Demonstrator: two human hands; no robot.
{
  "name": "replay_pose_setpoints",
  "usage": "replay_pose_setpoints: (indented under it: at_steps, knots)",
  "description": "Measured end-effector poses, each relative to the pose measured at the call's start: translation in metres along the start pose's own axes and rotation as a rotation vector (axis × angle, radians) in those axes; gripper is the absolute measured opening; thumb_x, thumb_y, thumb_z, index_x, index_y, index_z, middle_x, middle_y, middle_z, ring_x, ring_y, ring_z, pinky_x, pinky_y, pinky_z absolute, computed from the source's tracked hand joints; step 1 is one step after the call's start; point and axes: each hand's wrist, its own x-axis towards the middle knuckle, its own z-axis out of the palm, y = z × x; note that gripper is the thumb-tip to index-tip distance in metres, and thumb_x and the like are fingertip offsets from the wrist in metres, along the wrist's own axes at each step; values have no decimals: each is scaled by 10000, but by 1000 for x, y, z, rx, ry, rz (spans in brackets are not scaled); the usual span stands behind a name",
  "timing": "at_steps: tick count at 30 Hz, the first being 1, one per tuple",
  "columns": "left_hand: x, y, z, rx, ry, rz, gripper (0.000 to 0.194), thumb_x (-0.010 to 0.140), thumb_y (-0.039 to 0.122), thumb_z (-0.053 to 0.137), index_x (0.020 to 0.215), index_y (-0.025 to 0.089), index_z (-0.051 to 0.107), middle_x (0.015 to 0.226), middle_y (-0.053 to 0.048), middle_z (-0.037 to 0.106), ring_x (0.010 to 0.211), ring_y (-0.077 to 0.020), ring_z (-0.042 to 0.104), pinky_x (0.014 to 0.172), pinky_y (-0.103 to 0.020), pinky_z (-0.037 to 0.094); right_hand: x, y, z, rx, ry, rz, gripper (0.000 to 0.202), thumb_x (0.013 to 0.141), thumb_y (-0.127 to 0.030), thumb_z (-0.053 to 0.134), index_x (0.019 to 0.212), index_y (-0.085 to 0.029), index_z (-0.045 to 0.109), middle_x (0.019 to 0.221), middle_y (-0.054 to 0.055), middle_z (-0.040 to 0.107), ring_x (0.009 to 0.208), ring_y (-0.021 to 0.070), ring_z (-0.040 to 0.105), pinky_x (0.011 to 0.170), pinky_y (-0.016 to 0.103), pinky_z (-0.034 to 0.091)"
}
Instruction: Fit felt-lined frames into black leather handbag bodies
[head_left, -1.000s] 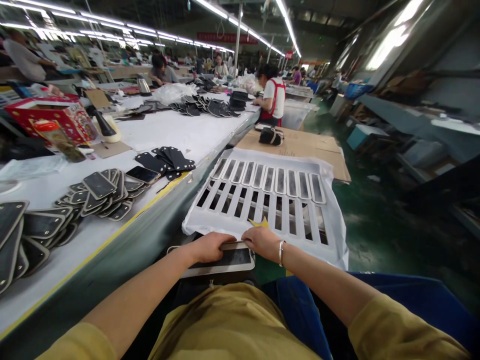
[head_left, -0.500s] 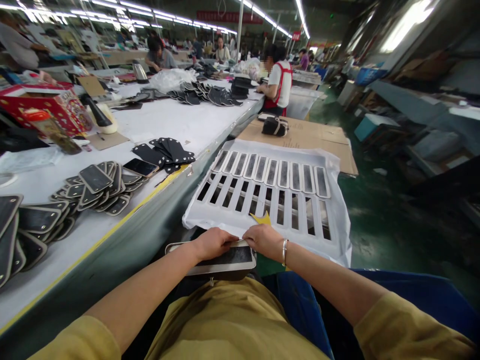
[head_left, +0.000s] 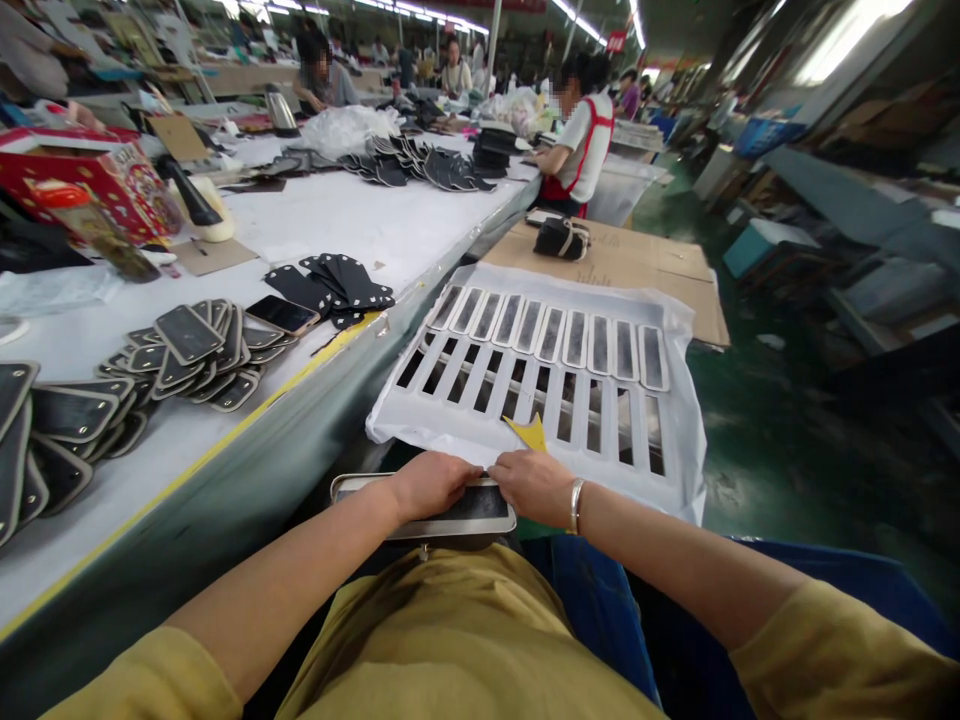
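Note:
A dark rectangular panel with a light raised edging (head_left: 469, 508) lies across my lap, its middle partly covered by my hands. My left hand (head_left: 435, 485) is closed, its fingertips pinching at the panel's far edge. Right beside it, my right hand (head_left: 531, 487) is closed too, thumb and fingers pressed together at the same edge near the corner. What exactly sits between the fingertips is hidden. A yellow pointed piece (head_left: 531, 433) shows just beyond my right knuckles; whether the hand touches it I cannot tell.
Ahead is a white slotted sheet (head_left: 465, 425) bearing a row of edged panels (head_left: 551, 333). Left, a long table (head_left: 300, 220) carries panel piles (head_left: 191, 335), black pieces (head_left: 349, 283) and a phone (head_left: 283, 314). A co-worker (head_left: 589, 140) stands beyond cardboard (head_left: 667, 270). A blue bin (head_left: 840, 580) is at right.
The view has shifted slightly. Both hands stay together at the panel's far edge, with only slight finger movement, and the panel's face has tipped a little.

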Motion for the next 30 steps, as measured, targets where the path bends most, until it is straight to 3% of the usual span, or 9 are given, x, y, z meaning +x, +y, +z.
replay_pose_setpoints:
  at_steps: [7,10,13,15,18,21,26,30]
  knots:
    - [2,21,9,239,-59,2,330,824,114,384,1115,51,527,994,-176,627,867,-267,614,761,-395,488,1,-33,-7,-230,-71,-41,299,852,-105,410,1058,-9,605,918,220,605,827,293,582,628,375,458]
    - [3,27,6,282,-84,-24,288,793,110,416,1027,45,571,947,-194,632,851,-285,615,737,-408,486,6,-41,-18,-144,-131,32,255,832,-107,460,992,-37,647,959,228,608,894,313,574,696,410,454]
    - [-5,15,-6,210,-81,-48,324,792,149,457,1096,130,568,978,-123,665,853,-242,632,748,-344,490,13,-29,-26,-1,-127,88,186,806,-155,528,884,-90,683,916,183,638,868,287,598,694,367,452]
    - [-15,-1,-17,101,-76,-84,363,804,177,467,1156,195,555,1061,-69,665,917,-212,628,798,-304,478,18,-14,-27,60,-92,114,243,855,-242,482,853,-118,690,871,147,660,821,249,617,667,322,449]
    - [-30,-27,-28,-144,-73,-141,365,826,230,472,1176,202,573,1168,-38,629,1033,-186,593,893,-262,432,26,6,-21,211,-60,131,380,915,-314,374,789,-149,693,794,81,680,730,180,620,615,251,433]
    - [-39,-42,-30,-333,-90,-134,348,830,247,474,1148,203,609,1143,-9,645,1018,-162,602,900,-225,416,31,15,-11,369,-36,125,393,917,-332,371,786,-156,697,737,32,682,664,138,604,563,206,416]
    - [-35,-40,-27,-287,-51,-116,371,824,271,493,1182,247,589,1148,4,643,1034,-163,597,912,-219,400,25,20,-1,560,85,52,314,899,-319,423,996,-174,685,931,18,690,822,137,617,719,203,453]
    - [-21,-28,-23,-154,-36,-94,332,812,256,504,1121,277,624,1096,21,668,991,-174,616,866,-216,420,12,23,8,601,279,-24,242,857,-235,479,936,-176,700,887,49,693,847,156,623,787,247,464]
